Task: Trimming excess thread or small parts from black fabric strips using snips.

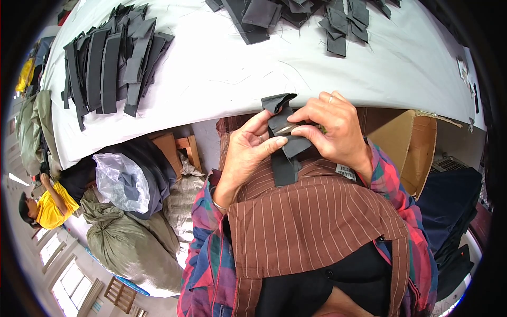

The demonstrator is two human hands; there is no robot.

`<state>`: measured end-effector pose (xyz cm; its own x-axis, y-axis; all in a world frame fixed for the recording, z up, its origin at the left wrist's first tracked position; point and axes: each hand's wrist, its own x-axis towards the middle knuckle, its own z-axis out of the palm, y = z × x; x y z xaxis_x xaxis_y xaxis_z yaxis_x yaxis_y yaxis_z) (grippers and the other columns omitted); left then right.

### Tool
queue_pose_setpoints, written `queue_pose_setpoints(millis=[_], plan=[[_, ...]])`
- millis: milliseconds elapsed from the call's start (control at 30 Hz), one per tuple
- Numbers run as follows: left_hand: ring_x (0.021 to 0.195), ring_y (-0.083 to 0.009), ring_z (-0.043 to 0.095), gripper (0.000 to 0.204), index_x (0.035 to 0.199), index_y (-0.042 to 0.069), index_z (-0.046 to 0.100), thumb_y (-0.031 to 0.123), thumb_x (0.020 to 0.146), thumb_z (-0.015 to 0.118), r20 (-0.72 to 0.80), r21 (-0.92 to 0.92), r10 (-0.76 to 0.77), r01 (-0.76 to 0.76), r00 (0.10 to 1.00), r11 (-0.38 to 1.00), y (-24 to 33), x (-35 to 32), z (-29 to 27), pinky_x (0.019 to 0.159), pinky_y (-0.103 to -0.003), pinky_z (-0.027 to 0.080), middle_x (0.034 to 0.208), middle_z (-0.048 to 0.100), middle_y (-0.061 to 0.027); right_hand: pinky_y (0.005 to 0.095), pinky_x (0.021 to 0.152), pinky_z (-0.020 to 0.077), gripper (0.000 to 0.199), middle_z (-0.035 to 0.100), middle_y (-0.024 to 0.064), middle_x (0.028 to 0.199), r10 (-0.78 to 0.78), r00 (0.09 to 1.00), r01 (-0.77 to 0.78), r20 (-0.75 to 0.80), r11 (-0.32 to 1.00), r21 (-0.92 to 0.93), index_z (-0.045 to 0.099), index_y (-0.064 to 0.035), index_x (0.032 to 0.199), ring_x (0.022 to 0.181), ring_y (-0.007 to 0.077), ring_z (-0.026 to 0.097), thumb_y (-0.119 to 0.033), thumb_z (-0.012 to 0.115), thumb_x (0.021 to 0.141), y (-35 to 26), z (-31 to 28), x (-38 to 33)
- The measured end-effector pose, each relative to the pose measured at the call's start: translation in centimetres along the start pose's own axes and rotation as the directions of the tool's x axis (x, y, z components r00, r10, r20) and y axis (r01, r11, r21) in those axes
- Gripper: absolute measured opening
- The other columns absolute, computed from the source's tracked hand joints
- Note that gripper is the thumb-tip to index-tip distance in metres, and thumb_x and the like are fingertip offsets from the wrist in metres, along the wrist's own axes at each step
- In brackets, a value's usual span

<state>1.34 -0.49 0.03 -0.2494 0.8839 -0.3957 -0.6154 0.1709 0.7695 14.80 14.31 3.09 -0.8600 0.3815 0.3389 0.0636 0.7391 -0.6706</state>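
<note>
Head view: left hand [240, 153] has its thumb and fingers pinching a dark grey cloth strip [285, 171], upper end folded over, lower end hanging free. Right hand [338, 127] opposite, thumb and fingers closed together on a small metal tool [285, 130], mostly hidden in the grip; kind uncertain, perhaps a snipper. Its bright tip lies against the cloth, close to the left thumb. Strip is held up at the near edge of the white-covered surface [211, 61], in front of a brown striped apron [311, 222]; whether it touches that edge, cannot tell. On the surface: a fanned pile of long grey strips [108, 68] at the left, more grey pieces [259, 13] toward the far side, stray threads between. Risks, as judged: if the tip is sharp, a slip could nick the cloth or the left thumb, the cause being how near they sit. Limp fabric could twist if the left pinch loosens, putting the tip off line. Dropped, the strip would probably land on the apron or slide to the floor.
</note>
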Motion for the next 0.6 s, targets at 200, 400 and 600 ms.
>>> queue_pose_setpoints(millis=[200, 400, 600], plan=[[0.110, -0.0151, 0.053, 0.058, 0.132, -0.003, 0.042, -0.002, 0.080, 0.068, 0.005, 0.086, -0.003, 0.002, 1.000, 0.996, 0.6, -0.3, 0.8, 0.094, -0.029, 0.046, 0.118, 0.056, -0.0111, 0.0263, 0.070, 0.0440, 0.023, 0.061, 0.0040, 0.083, 0.377, 0.912, -0.410, 0.160, 0.830, 0.378, 0.063, -0.0029, 0.097, 0.073, 0.0129, 0.055, -0.009, 0.070, 0.076, -0.5, 0.2, -0.8], [0.106, -0.0125, 0.054, 0.054, 0.133, 0.000, 0.043, 0.005, 0.083, 0.063, 0.042, -0.028, -0.015, 0.017, 0.999, 0.999, 0.8, -0.5, 0.6, 0.090, -0.027, 0.045, 0.119, 0.055, -0.0092, 0.0239, 0.078, 0.0444, 0.027, 0.061, 0.0021, 0.095, 0.393, 0.890, -0.444, 0.230, 0.638, 0.629, 0.058, -0.0013, 0.108, 0.085, 0.0082, 0.054, -0.013, 0.066, 0.084, -0.1, 0.8, -1.6], [0.104, -0.0156, 0.055, 0.052, 0.125, 0.000, 0.047, 0.027, 0.082, 0.058, 0.103, -0.257, 0.015, 0.012, 0.995, 0.966, 0.2, -0.9, -1.0, 0.087, -0.028, 0.044, 0.116, 0.055, -0.0100, 0.0256, 0.078, 0.0454, 0.025, 0.063, 0.0047, 0.096, 0.446, 0.869, -0.479, 0.213, 0.653, 0.586, 0.061, 0.0002, 0.106, 0.087, 0.0111, 0.057, -0.014, 0.063, 0.086, -0.3, 0.2, -1.7]])
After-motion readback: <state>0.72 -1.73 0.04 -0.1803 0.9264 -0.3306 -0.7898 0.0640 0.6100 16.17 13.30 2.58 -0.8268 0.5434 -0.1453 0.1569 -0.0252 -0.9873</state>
